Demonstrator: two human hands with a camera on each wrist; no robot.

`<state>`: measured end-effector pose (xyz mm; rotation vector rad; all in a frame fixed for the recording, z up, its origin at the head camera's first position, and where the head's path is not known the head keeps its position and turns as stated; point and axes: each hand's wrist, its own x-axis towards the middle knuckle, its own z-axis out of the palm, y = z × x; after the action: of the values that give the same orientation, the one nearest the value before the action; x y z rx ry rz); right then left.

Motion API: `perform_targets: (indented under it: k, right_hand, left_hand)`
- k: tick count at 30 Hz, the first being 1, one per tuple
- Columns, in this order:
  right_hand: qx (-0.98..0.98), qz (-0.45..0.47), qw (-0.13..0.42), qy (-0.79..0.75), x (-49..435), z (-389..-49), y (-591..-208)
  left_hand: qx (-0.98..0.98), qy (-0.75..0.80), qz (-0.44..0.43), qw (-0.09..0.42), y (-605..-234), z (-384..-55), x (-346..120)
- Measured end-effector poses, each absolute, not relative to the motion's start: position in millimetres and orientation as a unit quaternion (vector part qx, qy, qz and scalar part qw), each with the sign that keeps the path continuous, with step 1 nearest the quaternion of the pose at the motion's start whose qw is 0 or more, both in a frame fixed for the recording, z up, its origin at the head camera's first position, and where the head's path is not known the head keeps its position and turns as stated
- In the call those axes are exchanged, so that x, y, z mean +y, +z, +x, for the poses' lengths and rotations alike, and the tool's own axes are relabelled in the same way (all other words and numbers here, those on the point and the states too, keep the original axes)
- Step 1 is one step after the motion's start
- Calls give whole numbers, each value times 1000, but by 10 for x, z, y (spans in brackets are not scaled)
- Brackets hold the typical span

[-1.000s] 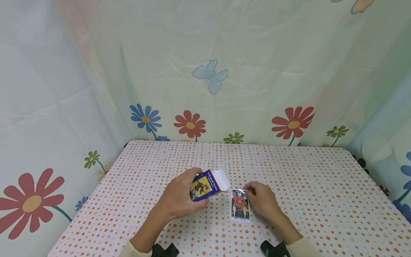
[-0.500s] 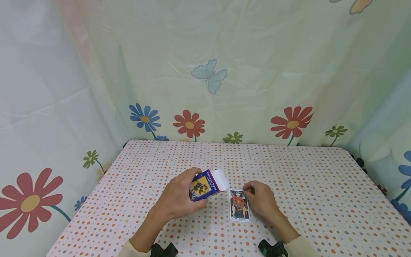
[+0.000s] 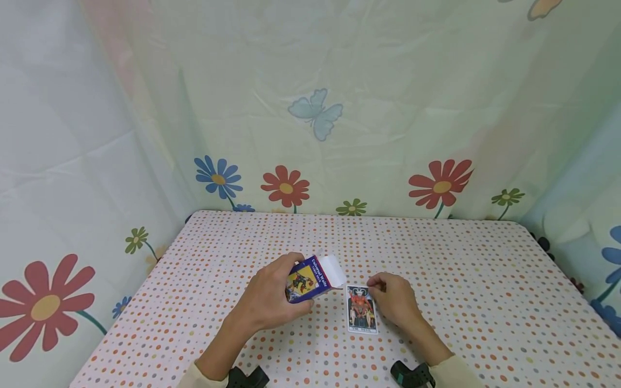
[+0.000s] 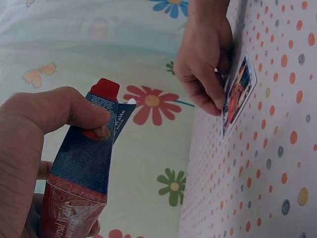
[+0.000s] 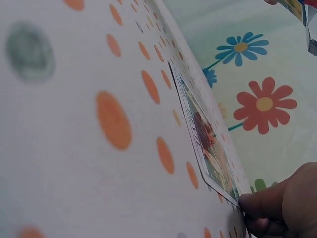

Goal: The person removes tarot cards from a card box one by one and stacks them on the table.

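Note:
My left hand grips a blue and red tarot card box, thumb on one side and fingers on the other. The box is tilted above the table, its white end flap open toward the right. A tarot card with a red figure lies face up on the table to the right of the box. My right hand pinches this card's upper right edge between thumb and curled fingers. In the right wrist view the thumb sits on the card's corner. The inside of the box is hidden.
The table wears a white cloth with coloured dots. Behind it hangs a curtain printed with flowers and a butterfly, and more of it runs down both sides. Black wrist cameras are strapped on at the front edge.
Both hands keep their hold on the box and the card. Over the last second the whole view shifts slightly; nothing else visibly moves.

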<state>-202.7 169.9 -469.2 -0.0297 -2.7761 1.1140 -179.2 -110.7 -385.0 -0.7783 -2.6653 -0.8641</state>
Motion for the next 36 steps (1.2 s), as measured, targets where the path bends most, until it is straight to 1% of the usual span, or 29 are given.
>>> perform_targets:
  k: [9, 16, 21, 25, 31, 36]
  right_hand:
    - [-903, -25, 63, 423, 1703, -2046, -4642]
    - [-868, -18, 105, 485, 1692, -2031, -4519]
    - [-844, -17, 128, 520, 1625, -1942, -4419]
    - [-815, -12, 150, 560, 1542, -1857, -4320]
    - [-766, 37, 177, 616, 1395, -1755, -4167]
    - [-769, 67, 176, 610, 1289, -1683, -4108]
  left_hand:
    - [-913, -293, -262, 112, -3856, -1813, -1125]
    - [-908, -289, -282, 112, -3815, -1866, -1066]
    - [-908, -279, -295, 105, -3796, -1884, -1010]
    - [-912, -275, -288, 97, -3800, -1864, -1009]
    - [-917, -277, -272, 93, -3828, -1807, -1044]
    - [-912, -291, -273, 99, -3841, -1770, -1065]
